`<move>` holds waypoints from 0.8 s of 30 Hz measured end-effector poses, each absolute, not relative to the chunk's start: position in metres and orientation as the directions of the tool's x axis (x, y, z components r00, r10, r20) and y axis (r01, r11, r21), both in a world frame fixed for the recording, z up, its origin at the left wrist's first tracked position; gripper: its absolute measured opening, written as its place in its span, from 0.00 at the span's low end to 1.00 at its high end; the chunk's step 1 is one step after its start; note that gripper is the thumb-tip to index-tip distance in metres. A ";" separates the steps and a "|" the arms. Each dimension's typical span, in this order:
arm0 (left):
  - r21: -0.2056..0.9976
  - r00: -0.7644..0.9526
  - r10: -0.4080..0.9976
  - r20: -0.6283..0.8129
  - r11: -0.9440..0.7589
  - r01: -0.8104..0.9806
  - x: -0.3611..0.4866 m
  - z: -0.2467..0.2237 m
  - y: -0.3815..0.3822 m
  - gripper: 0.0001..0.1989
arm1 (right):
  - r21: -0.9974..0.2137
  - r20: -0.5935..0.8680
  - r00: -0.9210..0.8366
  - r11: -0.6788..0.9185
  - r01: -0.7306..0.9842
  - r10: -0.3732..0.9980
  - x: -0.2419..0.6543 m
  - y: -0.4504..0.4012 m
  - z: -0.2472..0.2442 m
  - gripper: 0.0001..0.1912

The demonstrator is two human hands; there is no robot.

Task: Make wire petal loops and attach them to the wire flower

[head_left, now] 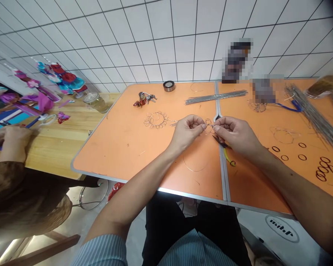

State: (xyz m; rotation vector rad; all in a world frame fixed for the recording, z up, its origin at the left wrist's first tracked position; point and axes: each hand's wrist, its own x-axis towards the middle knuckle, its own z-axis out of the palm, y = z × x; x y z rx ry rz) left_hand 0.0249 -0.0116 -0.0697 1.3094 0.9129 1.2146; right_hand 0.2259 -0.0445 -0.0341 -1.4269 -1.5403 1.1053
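Over the orange table (144,159), my left hand (187,133) pinches the left side of a small looped wire piece (209,125). My right hand (235,133) has its thumb and fingers closed on the right side of the same piece. Yellow-handled cutters (225,150) lie just below my right hand, partly hidden by it. A larger ring of wire loops (156,120) rests to the left of my left hand. Below the hands, a thin curved wire (195,170) lies on the tabletop.
Behind are a tape roll (169,86), keys (147,97) and a bundle of straight wires (216,96). Right: more wires (316,114), blue-handled pliers (295,106) and dark rings (323,170). Another person's hand (16,136) is over a wooden table (61,138) at left.
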 end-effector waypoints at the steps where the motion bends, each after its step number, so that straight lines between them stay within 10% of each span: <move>1: 0.984 0.182 0.972 0.148 -0.127 -0.124 0.025 -0.069 -0.012 0.12 | -0.938 -0.033 -0.097 0.003 0.348 0.995 0.226 -0.045 -0.034 0.08; 24: 0.973 0.308 0.950 0.041 0.033 -0.230 0.018 -0.056 -0.018 0.20 | -0.985 -0.060 -0.177 -0.030 0.168 0.982 0.223 -0.045 -0.042 0.18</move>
